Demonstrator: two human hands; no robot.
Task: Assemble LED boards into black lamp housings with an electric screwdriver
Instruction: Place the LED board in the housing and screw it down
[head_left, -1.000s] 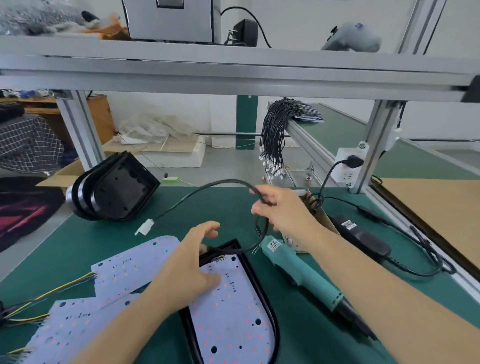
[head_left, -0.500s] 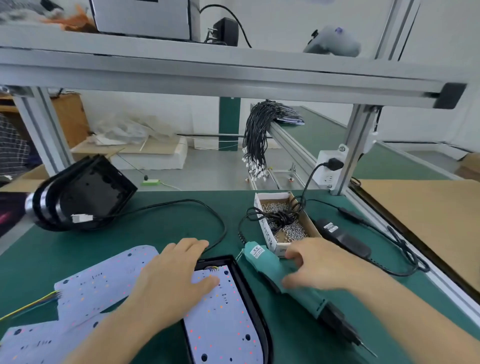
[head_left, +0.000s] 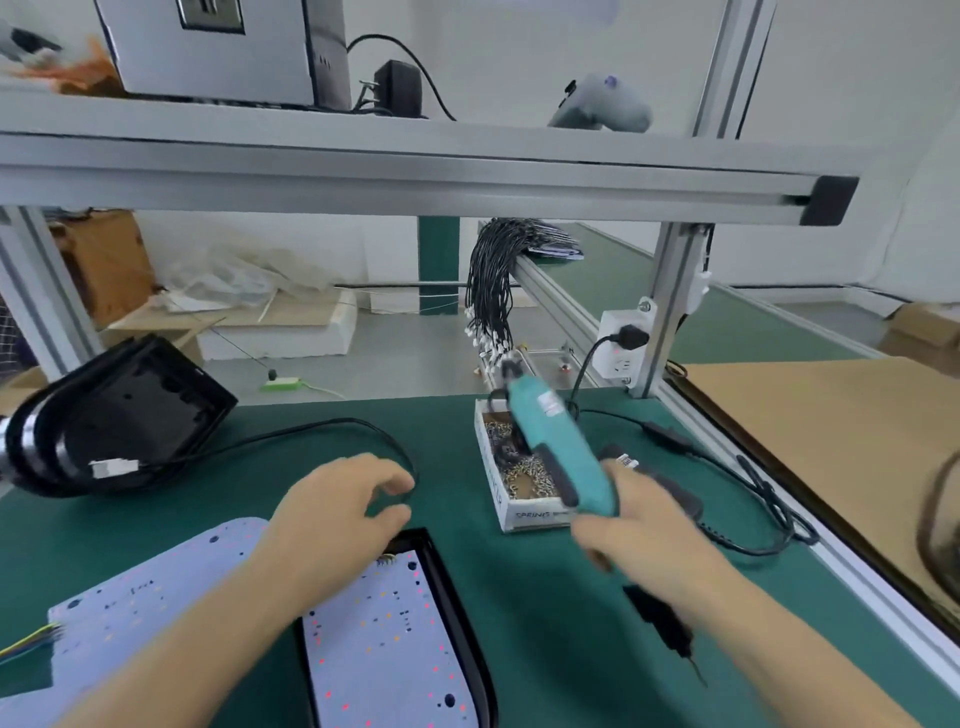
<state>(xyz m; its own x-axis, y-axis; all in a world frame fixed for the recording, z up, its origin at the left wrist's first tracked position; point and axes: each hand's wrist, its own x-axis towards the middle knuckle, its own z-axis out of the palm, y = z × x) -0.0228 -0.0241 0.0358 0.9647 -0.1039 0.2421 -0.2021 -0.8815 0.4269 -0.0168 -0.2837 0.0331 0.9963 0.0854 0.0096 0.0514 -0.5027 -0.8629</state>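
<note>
Factory assembly bench: aluminium frame, green mat, hanging cables

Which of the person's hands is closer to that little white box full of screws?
Right. The right hand grips the teal electric screwdriver beside the screw box's near corner. The left hand is off to the box's left, over the black lamp housing.

Surface dark green throughout. Housing on it: glossy black rim around a pale lilac-white LED board dotted with red, pink and orange points plus black holes. Left of housing, loose boards same pale lilac, sparse dark specks; yellow, green and blue wires at their edge. Right of housing, screwdriver teal with black tip. Behind it, white box of silvery screws. Far left, stacked housings black.
</note>
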